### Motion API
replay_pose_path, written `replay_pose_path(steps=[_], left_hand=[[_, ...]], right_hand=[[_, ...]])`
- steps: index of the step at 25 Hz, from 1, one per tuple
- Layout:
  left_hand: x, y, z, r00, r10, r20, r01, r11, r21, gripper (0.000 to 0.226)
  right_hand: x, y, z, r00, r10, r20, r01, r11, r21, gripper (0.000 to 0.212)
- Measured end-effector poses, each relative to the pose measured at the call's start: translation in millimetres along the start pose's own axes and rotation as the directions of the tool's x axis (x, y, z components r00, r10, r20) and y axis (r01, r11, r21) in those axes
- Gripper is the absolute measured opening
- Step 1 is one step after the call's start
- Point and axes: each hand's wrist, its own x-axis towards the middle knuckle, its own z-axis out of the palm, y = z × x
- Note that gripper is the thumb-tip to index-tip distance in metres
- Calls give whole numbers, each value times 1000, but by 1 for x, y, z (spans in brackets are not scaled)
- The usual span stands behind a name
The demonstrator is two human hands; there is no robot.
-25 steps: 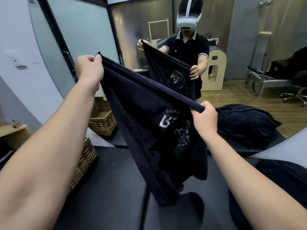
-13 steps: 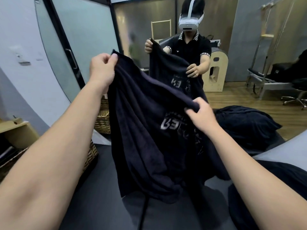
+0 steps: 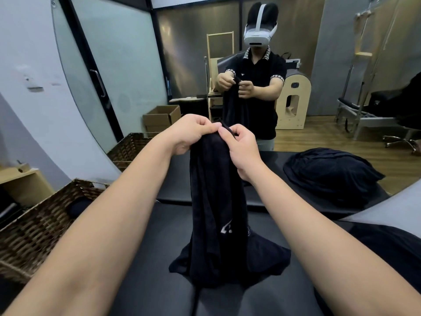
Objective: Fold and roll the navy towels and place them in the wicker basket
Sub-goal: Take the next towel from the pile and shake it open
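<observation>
Head view: Both hands are raised at centre, touching one another at the towel's (image 3: 217,201) top edge. The left hand (image 3: 190,133) and right hand (image 3: 242,148) each pinch that edge with curled fingers, the corners brought together. The towel hangs straight down from the fingers, long axis vertical, folded in half. Its lower end is bunched on the dark surface (image 3: 145,281). Neither hand is nearer; both share the grip. The basket (image 3: 43,222) stands to the left, well apart. A heap of towels (image 3: 330,176) lies to the right.
</observation>
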Motion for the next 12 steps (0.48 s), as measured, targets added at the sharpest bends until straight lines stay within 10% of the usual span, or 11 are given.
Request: replay_pose_path(steps=[7, 12], left_hand=[[-4, -9, -6, 932, -349, -99, 312, 911, -268, 26], [2, -15, 25, 917, -279, -284, 175, 923, -342, 26]], right_hand=[[8, -2, -16, 891, 31, -453, -84, 992, -97, 23], [-7, -1, 16, 943, -221, -248, 87, 885, -457, 15]])
